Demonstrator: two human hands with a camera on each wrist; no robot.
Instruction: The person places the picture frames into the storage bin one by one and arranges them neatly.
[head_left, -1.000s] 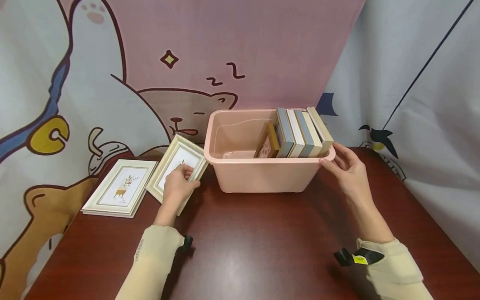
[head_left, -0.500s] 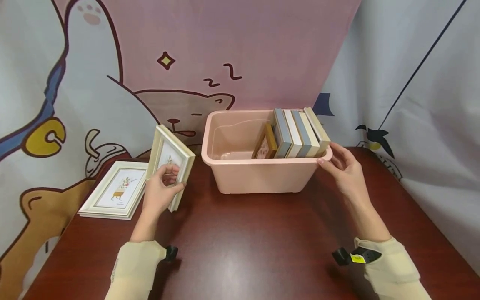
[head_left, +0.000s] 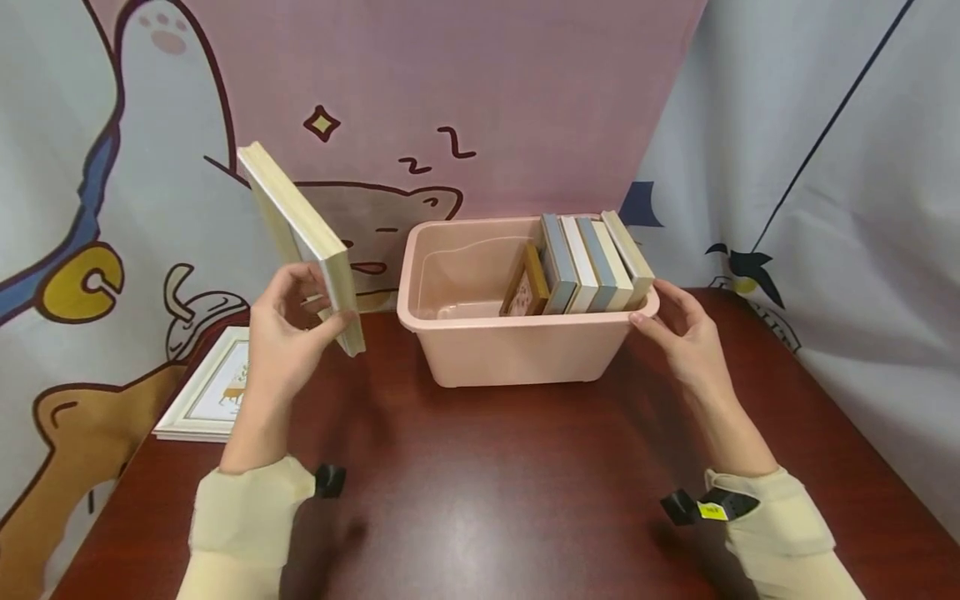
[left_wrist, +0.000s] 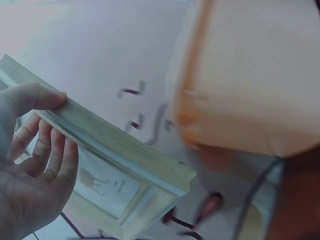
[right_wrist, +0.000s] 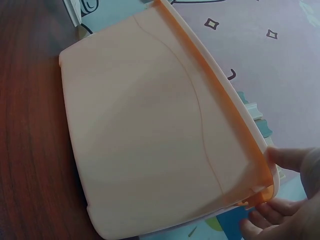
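Note:
My left hand (head_left: 288,337) grips a cream picture frame (head_left: 300,217) by one edge, thumb on the outer side and fingers on the picture side. The frame is held upright above the table, left of a pink plastic bin (head_left: 525,350). In the left wrist view the frame (left_wrist: 120,145) shows part of a printed picture behind its border. My right hand (head_left: 686,337) holds the bin's right corner by its rim, seen closer in the right wrist view with the thumb on the rim (right_wrist: 240,105). Grey, white and cream frames (head_left: 592,267) stand on edge inside the bin's right half.
A smaller brown frame (head_left: 527,283) leans against the row in the bin. Another cream frame (head_left: 202,396) lies flat at the table's left, partly hidden by my left forearm. A printed cloth (head_left: 540,108) hangs behind the dark red table (head_left: 480,475).
The left hand has lifted the cream picture frame off the left side of the table and turned it upright, moving up and left. The right hand keeps its hold on the bin.

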